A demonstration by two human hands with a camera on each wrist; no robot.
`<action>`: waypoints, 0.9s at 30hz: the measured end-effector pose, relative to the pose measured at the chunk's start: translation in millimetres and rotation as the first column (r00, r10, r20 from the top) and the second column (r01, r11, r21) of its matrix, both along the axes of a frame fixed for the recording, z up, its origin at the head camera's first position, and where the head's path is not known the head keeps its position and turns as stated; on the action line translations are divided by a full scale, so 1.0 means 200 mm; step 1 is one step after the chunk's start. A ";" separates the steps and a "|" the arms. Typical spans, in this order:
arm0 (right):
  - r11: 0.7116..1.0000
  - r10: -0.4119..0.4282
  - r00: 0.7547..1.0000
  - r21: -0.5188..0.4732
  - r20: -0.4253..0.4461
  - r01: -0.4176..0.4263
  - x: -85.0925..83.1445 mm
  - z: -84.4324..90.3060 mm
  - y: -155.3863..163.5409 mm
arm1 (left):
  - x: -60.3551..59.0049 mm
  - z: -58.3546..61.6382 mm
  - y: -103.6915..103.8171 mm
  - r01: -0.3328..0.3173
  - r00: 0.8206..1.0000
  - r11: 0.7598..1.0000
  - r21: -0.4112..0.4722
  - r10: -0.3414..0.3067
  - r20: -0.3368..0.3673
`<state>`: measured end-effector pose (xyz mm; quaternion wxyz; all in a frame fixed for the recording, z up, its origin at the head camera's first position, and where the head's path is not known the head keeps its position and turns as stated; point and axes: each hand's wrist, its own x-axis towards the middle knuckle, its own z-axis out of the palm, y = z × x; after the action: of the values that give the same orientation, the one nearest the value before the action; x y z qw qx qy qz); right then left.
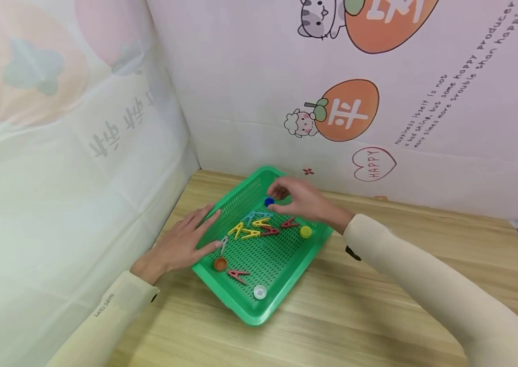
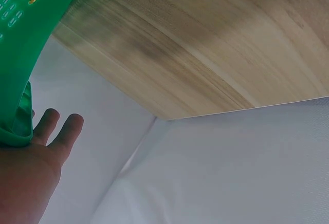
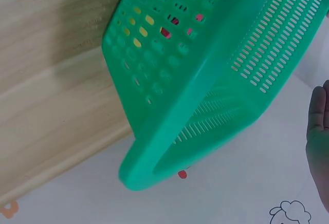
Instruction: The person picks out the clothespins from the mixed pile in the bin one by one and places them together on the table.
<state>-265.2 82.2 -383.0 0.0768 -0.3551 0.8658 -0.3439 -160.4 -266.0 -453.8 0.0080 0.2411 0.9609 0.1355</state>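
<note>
Left hand [image 1: 178, 244] lies flat, fingers spread on the tray [image 1: 286, 272] rim, while the right hand [image 1: 302, 200] pinches the blue cap [image 1: 269, 202] at its fingertips over the tray's far corner; advise steady bracing and a vertical lift.

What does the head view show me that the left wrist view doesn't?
Only the head view shows the tray's contents: clothespins, a blue cap under the right hand, plus yellow, orange and white caps. Only the left wrist view shows the tray's outer wall from below. Both show the green tray, the left hand against its rim, and the wooden table.
</note>
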 end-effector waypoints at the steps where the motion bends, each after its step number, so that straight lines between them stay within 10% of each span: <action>1: 1.000 0.004 1.000 0.009 0.001 -0.004 -0.01 -0.01 -0.01 | 0.00 0.00 0.00 0.001 1.000 1.000 0.000 -0.001 0.000; 13: 0.980 0.187 0.982 0.064 0.026 -0.188 -0.07 -0.05 -0.14 | -0.01 -0.01 -0.01 -0.002 1.000 1.000 -0.006 0.002 0.012; 27: 0.872 0.446 0.878 0.140 0.172 -0.470 0.07 -0.20 -0.35 | -0.01 -0.01 -0.01 0.003 1.000 1.000 -0.019 -0.003 0.002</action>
<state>-251.6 11.7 -423.8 0.2455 -0.5183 0.7767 -0.2605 -162.8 -267.6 -454.9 0.0113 0.2422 0.9619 0.1264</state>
